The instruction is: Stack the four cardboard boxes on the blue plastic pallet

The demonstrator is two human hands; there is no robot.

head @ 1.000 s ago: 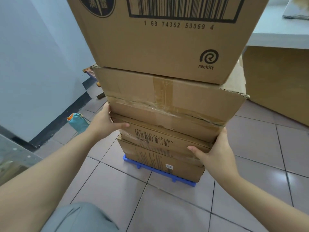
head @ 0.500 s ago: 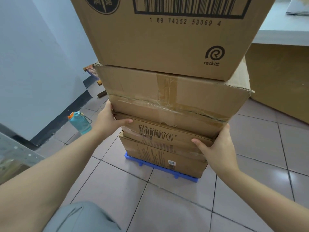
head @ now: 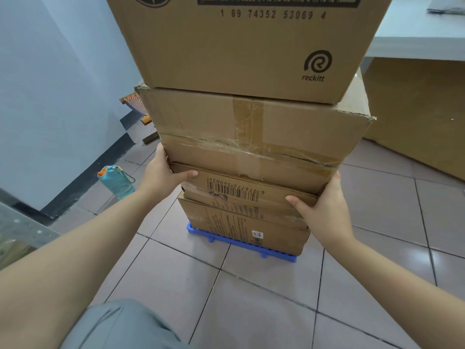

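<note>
Hands, left (head: 161, 172) and right (head: 324, 210), grip clamped on third box (head: 251, 192) stacked above pallet (head: 226, 241).

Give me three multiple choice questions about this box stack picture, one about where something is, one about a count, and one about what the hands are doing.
1. Where is the teal bottle?
A. On the top box
B. On the floor left of the stack
C. On the pallet

2. How many cardboard boxes stand on the blue pallet?
A. Two
B. Three
C. Four

3. What are the hands doing?
A. Both press the second box from the bottom
B. Both hang free
C. One lifts the bottle

Answers:
1 B, it stands on the tiles near the wall.
2 C, four layers are visible.
3 A, the left hand and right hand hold its two near corners.
</note>
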